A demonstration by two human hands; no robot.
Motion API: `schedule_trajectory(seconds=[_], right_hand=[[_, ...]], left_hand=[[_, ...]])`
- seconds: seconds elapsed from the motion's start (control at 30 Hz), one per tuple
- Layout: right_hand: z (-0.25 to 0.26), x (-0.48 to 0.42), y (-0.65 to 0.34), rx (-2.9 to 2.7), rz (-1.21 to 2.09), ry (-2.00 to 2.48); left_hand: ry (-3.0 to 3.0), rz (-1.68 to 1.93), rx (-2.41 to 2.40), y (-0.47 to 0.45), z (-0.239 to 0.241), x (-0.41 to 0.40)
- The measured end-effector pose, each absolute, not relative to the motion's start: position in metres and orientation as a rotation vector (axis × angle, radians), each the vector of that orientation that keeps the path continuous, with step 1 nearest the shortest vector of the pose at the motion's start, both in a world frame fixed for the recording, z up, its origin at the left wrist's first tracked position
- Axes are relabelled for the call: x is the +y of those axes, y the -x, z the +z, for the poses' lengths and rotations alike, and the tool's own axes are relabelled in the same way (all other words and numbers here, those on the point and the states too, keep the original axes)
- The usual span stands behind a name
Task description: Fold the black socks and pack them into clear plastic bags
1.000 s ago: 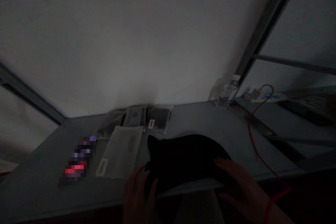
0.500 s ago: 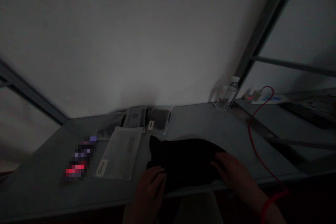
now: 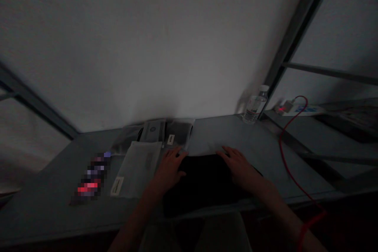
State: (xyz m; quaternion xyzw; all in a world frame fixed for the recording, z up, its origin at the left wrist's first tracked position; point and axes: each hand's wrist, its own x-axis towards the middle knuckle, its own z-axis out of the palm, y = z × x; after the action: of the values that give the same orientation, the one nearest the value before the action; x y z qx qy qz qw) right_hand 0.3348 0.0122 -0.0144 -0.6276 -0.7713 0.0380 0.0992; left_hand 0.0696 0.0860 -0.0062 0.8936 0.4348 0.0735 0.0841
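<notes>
Two hands are seen, both open with fingers spread flat: the left hand point(image 3: 171, 165) is laid on the far left corner of one dark cloth point(image 3: 203, 187), and the right hand point(image 3: 239, 167) on its far right edge. The cloth is soft, matte and roughly rectangular, and is spread at the near edge of the smooth grey tabletop point(image 3: 230, 134). Just beside the left hand, one flat frosted pouch point(image 3: 137, 169) with a small pale label is laid. Behind it, against the wall, three clear pouches point(image 3: 178, 134) are lined up; dark contents show through them but cannot be made out. Well apart to the right, one clear ribbed plastic bottle point(image 3: 255, 106) is stood upright, and one thin red cable point(image 3: 283, 153) is looped.
</notes>
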Motion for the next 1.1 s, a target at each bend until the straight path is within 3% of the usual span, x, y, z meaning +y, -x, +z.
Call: schedule_trajectory(seconds=[0.27,0.47,0.6,0.9,1.1], right_hand=[[0.004,0.021,-0.333,-2.349,0.104,2.057],[-0.024,0.006,-0.359,-2.331,-0.075,1.773],[-0.037,-0.009,-0.382,-2.293,-0.147,1.671],[-0.055,-0.029,-0.407,-2.271,-0.135,1.571],[-0.041,-0.055,-0.368,-2.108,-0.135,1.557]], left_hand=[[-2.801,-0.016,1.171,-0.076,0.01,0.093],[-3.082,0.308,1.184,-0.066,-0.002,0.052],[-2.962,0.491,1.055,-0.04,-0.02,0.037],[-2.755,0.537,0.955,-0.02,-0.021,0.029],[-2.82,0.567,0.96,-0.016,-0.024,0.012]])
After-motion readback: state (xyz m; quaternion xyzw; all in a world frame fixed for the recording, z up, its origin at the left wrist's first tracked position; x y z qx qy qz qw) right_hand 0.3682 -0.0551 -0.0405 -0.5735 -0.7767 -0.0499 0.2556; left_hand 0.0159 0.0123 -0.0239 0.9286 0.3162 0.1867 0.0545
